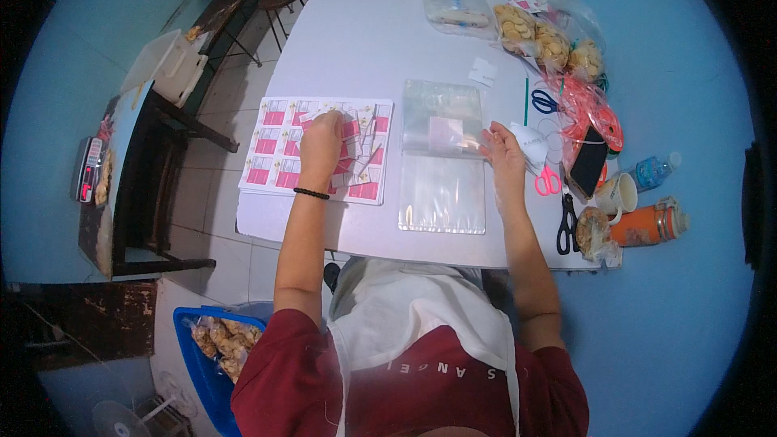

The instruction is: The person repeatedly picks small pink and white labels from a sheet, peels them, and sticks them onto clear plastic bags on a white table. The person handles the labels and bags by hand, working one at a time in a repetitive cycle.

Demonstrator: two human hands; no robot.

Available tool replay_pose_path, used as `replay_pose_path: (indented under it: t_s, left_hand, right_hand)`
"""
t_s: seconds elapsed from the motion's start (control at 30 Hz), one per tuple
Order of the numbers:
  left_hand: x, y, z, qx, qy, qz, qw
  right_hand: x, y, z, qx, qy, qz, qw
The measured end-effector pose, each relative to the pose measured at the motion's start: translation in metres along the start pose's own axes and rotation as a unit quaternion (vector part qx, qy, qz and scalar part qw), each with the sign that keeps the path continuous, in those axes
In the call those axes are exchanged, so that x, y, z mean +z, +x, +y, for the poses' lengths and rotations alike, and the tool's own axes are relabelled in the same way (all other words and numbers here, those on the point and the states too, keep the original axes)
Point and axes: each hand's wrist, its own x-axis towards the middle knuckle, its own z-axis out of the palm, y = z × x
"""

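Note:
My left hand [322,142] is over loose cut labels [358,149], which lie scattered on a stack of printed pink-and-white label sheets [265,144]. Its fingertips point down among the labels, and whether they pinch one is hidden. Right of the stack lie flat clear plastic bags [442,200]. A pinkish label [446,135] shows through the upper bag's plastic. My right hand [505,149] is at the right edge of that bag, fingers slightly curled and apart, with the fingertips close to or touching the plastic.
Pink-handled scissors [547,181], black-handled scissors [567,227], a phone [589,161], a mug [616,197] and an orange bottle [643,224] crowd the table's right side. Bagged round chips [551,45] stand farther back. A blue bin [197,358] with filled bags is on the floor at left.

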Motion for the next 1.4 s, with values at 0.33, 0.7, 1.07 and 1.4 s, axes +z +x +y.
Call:
replay_pose_path:
  t_s: [0.33,0.7,1.07,1.4]
  left_hand:
    - [-0.039,-0.069,0.113,0.246,-0.144,0.109,0.952]
    - [-0.039,-0.092,0.137,0.259,-0.197,0.14,0.935]
    - [-0.045,-0.083,0.132,0.296,-0.197,0.113,0.928]
    - [-0.033,-0.103,0.146,0.274,-0.068,0.102,0.954]
  right_hand:
    - [0.045,-0.065,-0.06,-0.008,0.142,-0.165,0.976]
    - [0.044,-0.077,-0.084,0.055,0.245,-0.16,0.955]
    - [0.041,-0.074,-0.085,0.022,0.211,-0.162,0.964]
    - [0.049,-0.076,-0.076,-0.088,-0.003,-0.128,0.988]
